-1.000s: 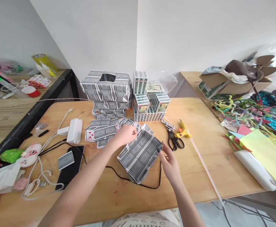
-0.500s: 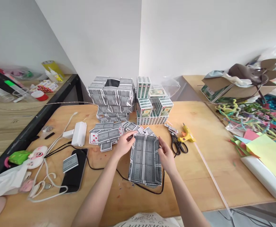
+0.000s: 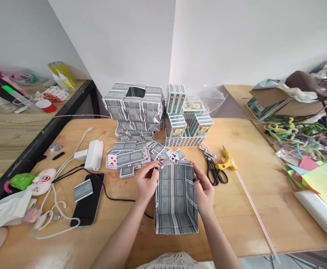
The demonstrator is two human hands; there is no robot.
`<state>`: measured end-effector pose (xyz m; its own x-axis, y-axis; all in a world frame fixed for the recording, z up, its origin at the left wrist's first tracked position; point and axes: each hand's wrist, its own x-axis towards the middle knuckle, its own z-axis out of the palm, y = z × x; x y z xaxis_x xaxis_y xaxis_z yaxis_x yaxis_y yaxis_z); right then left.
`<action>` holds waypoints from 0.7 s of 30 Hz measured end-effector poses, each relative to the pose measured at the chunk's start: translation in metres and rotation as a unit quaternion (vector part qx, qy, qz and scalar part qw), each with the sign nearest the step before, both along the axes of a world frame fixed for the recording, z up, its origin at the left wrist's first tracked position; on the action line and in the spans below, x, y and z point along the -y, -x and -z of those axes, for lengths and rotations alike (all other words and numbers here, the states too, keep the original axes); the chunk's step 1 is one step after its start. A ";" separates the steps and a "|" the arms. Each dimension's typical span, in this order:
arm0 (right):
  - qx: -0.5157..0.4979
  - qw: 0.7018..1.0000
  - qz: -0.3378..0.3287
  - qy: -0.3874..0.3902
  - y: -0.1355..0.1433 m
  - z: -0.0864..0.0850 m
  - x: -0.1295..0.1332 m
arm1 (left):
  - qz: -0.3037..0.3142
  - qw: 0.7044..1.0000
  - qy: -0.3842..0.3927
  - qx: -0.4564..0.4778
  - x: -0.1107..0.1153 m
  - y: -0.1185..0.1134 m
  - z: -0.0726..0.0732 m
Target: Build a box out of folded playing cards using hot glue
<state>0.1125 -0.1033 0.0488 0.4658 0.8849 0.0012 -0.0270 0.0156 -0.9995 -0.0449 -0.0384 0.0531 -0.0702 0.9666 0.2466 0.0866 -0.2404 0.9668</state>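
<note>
An open box made of grey-backed playing cards (image 3: 177,194) is held between my two hands, its inside facing me. My left hand (image 3: 147,181) pinches the far left corner of its wall. On the far right side, my right hand (image 3: 204,188) grips the wall, thumb inside and fingers outside. Just beyond the box lie loose playing cards (image 3: 130,158), most face down and a few face up. Farther back stands a larger built piece of the same cards (image 3: 135,108), with a square opening on top.
Card packs (image 3: 190,116) are stacked by the wall. Black-handled scissors (image 3: 216,173) and a yellow glue gun (image 3: 227,160) with a long clear stick lie to the right. At left are a phone (image 3: 89,205), a white power adapter (image 3: 94,155) and cables. Coloured paper (image 3: 320,175) lies far right.
The card box has come nearer to me and tilted, so more of its inside near wall shows. Both hands have moved with it, still holding its sides. The view has shifted slightly.
</note>
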 end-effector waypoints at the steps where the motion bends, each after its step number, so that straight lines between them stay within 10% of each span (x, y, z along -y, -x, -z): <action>1: 0.004 1.000 0.004 -0.012 0.001 -0.003 0.002 | 0.000 1.000 -0.021 0.013 0.003 0.000 -0.004; 8: -0.003 0.998 0.035 -0.057 0.005 -0.010 0.009 | -0.004 0.986 -0.156 0.065 0.012 -0.002 -0.014; 21: -0.046 0.998 0.011 -0.034 0.007 -0.016 0.001 | 0.053 0.985 -0.071 0.145 -0.001 -0.012 -0.004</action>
<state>0.1053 -0.1042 0.0647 0.4861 0.8737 0.0171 -0.1168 0.0844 -0.9896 -0.0326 -0.0371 0.0572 -0.0573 0.9294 0.3645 -0.2209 -0.3679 0.9032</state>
